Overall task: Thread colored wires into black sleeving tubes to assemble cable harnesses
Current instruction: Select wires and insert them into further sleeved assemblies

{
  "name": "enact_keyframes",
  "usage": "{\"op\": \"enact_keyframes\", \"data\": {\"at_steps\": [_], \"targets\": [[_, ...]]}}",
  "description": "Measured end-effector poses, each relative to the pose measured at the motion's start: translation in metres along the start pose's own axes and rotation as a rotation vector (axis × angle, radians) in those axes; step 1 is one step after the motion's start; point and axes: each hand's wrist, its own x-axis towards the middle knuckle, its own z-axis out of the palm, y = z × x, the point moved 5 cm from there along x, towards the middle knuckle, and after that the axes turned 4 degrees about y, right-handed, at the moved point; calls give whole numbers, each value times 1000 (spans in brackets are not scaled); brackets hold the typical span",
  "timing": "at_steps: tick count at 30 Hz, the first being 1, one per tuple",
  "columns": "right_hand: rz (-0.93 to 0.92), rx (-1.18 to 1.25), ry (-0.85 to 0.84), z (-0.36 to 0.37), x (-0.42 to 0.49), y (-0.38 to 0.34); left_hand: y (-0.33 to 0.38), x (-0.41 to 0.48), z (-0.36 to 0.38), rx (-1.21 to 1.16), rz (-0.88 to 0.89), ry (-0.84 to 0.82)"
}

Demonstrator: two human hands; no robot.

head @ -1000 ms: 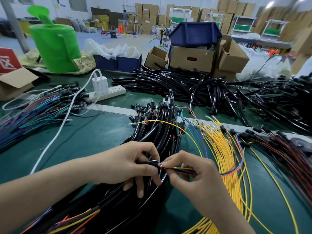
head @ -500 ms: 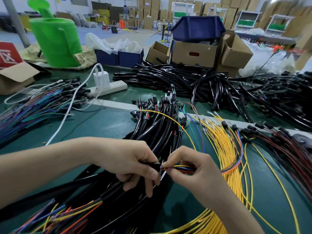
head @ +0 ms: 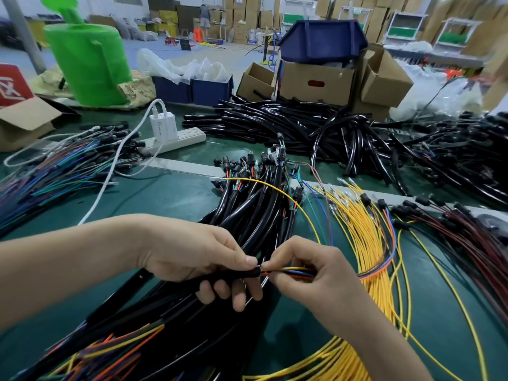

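Note:
My left hand grips the end of a black sleeving tube over a heap of finished black harnesses. My right hand pinches a small bundle of colored wires, yellow, blue and orange, right at the tube's mouth. The bundle curves off to the right across a pile of yellow wires. A loose pile of empty black tubes lies farther back.
Dark red wires with black connectors lie at the right, mixed colored wires at the left. A white power strip with a charger, a green roll, cardboard boxes and blue bins stand behind on the green table.
My right hand has slid toward the tube mouth with the wires, and my left hand has shifted its grip on the tube a little. The view has tilted slightly.

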Motion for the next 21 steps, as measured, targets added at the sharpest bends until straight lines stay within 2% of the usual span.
{"op": "enact_keyframes", "data": {"at_steps": [1, 2, 4, 6, 14, 18, 21], "targets": [[8, -3, -1, 0, 0, 1, -5, 4, -3, -30, -8, 57], [13, -8, -4, 0, 0, 2, -4, 3, 1, -53, 0, 1], [19, -15, -12, 0, -1, 2, 4, -4, 10, -104, 45, -242], [28, -8, -20, 0, -1, 2, 7, -7, 9, -103, 60, -289], [29, 83, -28, -4, 0, -1, 11, -8, 11, -139, 191, -171], [29, 71, -29, -4, 0, -1, 14, -11, 10, -100, 248, -67], [24, 40, -46, -2, 1, 0, 15, -11, 9, -66, 253, -52]]}}
